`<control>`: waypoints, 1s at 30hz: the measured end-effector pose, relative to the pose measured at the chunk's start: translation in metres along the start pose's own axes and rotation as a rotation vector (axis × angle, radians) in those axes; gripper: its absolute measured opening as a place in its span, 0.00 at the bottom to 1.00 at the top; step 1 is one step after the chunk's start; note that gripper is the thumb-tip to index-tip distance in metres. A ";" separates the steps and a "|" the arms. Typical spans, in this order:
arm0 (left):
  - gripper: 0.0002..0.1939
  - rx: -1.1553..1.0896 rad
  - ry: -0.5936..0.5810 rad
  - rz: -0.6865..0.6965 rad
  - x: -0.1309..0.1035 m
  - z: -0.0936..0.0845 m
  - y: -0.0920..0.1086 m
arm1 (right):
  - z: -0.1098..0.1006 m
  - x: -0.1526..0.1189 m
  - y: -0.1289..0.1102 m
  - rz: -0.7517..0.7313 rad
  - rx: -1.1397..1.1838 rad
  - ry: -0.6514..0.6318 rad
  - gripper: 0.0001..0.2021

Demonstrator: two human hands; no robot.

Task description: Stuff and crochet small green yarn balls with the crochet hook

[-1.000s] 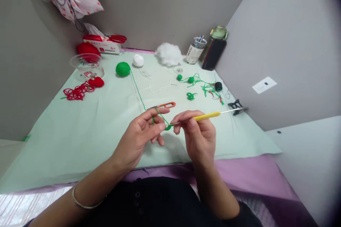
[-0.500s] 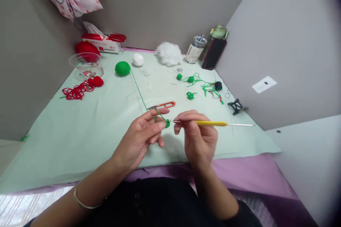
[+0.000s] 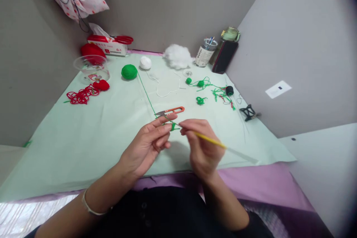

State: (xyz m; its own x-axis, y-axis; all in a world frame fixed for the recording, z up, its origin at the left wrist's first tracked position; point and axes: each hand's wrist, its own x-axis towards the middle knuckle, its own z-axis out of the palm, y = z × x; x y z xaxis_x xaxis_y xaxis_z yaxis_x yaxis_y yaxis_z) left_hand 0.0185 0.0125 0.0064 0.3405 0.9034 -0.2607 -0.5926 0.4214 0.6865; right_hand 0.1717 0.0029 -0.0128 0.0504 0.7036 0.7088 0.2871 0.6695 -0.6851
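Cloth-covered tabletop [image 3: 92, 137], grey walls [image 3: 173, 3]. Left rear corner: tissue box [image 3: 112, 49], small print illegible. Above front edge, centre: left hand [image 3: 149, 139] pinching green yarn piece [image 3: 173, 126]; orange snips [image 3: 167, 111] just behind; right hand [image 3: 204, 152] gripping yellow hook [image 3: 209, 140]. Right rear corner: labelled jar [image 3: 203, 56], lettering unreadable.

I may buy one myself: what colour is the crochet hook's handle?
The crochet hook's handle is yellow; it shows in the head view, the only one.
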 end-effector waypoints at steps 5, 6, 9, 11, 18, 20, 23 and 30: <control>0.14 0.159 0.018 0.146 -0.002 0.001 -0.001 | -0.002 0.008 -0.002 0.219 0.330 -0.026 0.09; 0.15 0.195 0.019 0.173 -0.003 0.002 -0.002 | -0.001 0.008 -0.001 0.223 0.325 -0.054 0.08; 0.13 0.243 0.017 0.209 -0.004 0.003 -0.003 | -0.001 0.008 0.003 0.271 0.354 -0.056 0.07; 0.11 0.241 0.014 0.199 -0.005 0.003 -0.001 | -0.003 0.008 0.005 0.318 0.415 -0.050 0.08; 0.09 0.317 0.123 0.282 -0.005 0.000 0.000 | -0.009 0.003 -0.001 -0.082 -0.010 -0.139 0.11; 0.12 0.339 0.117 0.307 -0.004 -0.003 -0.002 | -0.007 0.000 0.000 -0.285 -0.188 -0.167 0.13; 0.16 0.310 0.065 0.284 -0.004 -0.005 -0.003 | -0.003 -0.004 0.005 -0.411 -0.386 -0.143 0.20; 0.16 0.266 0.005 0.183 -0.004 0.000 -0.003 | -0.002 -0.008 0.015 -0.280 -0.294 -0.079 0.26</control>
State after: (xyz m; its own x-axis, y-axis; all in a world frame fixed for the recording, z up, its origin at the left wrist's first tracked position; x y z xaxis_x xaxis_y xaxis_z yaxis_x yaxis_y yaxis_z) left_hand 0.0185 0.0074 0.0058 0.2417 0.9629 -0.1199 -0.4314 0.2173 0.8756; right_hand 0.1776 0.0073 -0.0283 -0.1386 0.5277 0.8381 0.5414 0.7490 -0.3820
